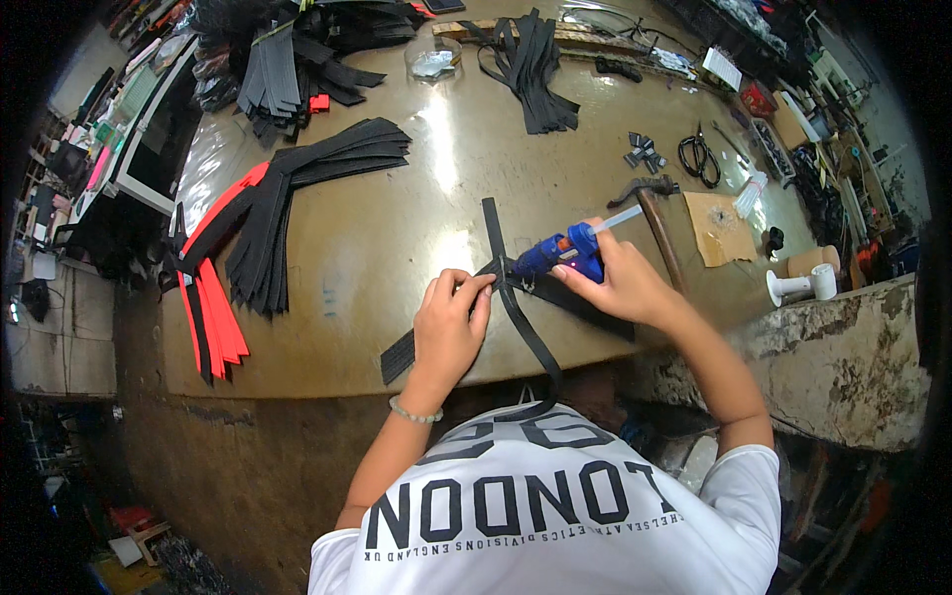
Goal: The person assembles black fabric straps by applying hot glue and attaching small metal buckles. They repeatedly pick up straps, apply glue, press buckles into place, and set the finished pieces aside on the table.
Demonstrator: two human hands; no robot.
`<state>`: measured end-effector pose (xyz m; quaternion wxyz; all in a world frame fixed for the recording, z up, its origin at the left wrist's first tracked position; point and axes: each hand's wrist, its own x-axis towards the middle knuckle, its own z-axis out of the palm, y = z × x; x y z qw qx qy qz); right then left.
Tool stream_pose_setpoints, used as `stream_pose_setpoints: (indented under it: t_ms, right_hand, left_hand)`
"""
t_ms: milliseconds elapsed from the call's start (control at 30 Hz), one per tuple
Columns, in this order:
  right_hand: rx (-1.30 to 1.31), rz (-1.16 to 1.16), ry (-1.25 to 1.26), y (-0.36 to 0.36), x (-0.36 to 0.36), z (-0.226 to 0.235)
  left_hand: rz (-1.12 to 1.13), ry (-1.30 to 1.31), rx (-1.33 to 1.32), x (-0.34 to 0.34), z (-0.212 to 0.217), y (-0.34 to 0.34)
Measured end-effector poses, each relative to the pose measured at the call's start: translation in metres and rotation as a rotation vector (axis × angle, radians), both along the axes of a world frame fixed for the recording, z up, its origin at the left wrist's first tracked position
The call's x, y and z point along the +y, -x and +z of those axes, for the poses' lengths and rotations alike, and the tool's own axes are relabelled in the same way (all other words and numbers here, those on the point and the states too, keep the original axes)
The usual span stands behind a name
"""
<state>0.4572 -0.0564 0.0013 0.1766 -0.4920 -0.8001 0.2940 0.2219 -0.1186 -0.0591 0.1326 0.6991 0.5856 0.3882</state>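
My right hand (pixel 629 273) grips a blue glue gun (pixel 561 254) with a pale glue stick (pixel 619 219) jutting from its back. The gun's nozzle points left at the spot where black straps cross near the table's front edge. There my left hand (pixel 453 315) pinches a wide black strap (pixel 399 357) with thumb and fingers closed. A narrower black strap (pixel 532 337) runs over the crossing and hangs off the edge toward my shirt. Another wide black strap length (pixel 583 303) lies under the gun and my right hand.
Stacks of black straps (pixel 260 238), red strips (pixel 211 317) and a black strap bundle (pixel 535 79) lie left and far. A hammer (pixel 660 238), black-handled scissors (pixel 699 159), small metal clips (pixel 644 154), brown paper (pixel 718 230) and a white spool (pixel 801 285) sit at right.
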Motion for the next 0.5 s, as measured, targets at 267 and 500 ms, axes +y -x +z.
stream_pose_setpoints:
  t_ms: [267, 500]
  right_hand:
    - [0.037, 0.107, 0.089, -0.014, -0.029, 0.008]
    - [0.334, -0.928, -0.465, -0.113, -0.008, -0.03]
  left_hand:
    - [-0.013, 0.032, -0.026, 0.0, 0.002, 0.0]
    - [0.061, -0.076, -0.409, 0.0, 0.007, 0.006]
